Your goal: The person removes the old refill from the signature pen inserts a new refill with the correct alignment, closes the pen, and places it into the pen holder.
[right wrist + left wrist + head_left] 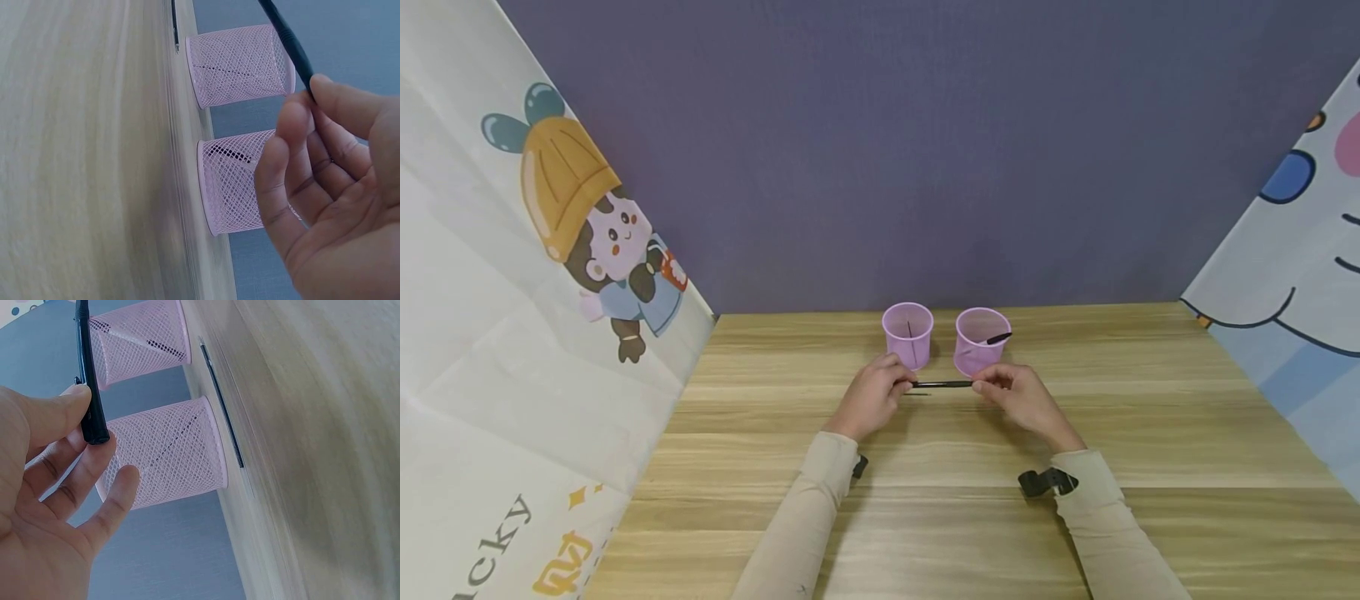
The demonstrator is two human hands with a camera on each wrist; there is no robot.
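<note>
A black pen [943, 384] is held level above the table between both hands. My left hand [872, 394] pinches its clip end between thumb and fingers, with other fingers spread in the left wrist view. At the opposite end, my right hand [1017, 400] pinches the pen between thumb and forefinger. A thin pen refill [222, 403] lies on the table just below the pen. Behind the hands stand two pink mesh pen cups. The left cup [898, 343] contains a thin dark stick, and the right cup [967, 354] has a black-ended pen [998, 338] leaning in it.
The wood-grain table [940, 533] ends at a dark blue-grey partition [925, 167] behind the cups. A white cartoon-printed sheet [490, 333] borders the left side, and another printed sheet [1262, 267] the right. Each wrist wears a black strap device [1048, 482].
</note>
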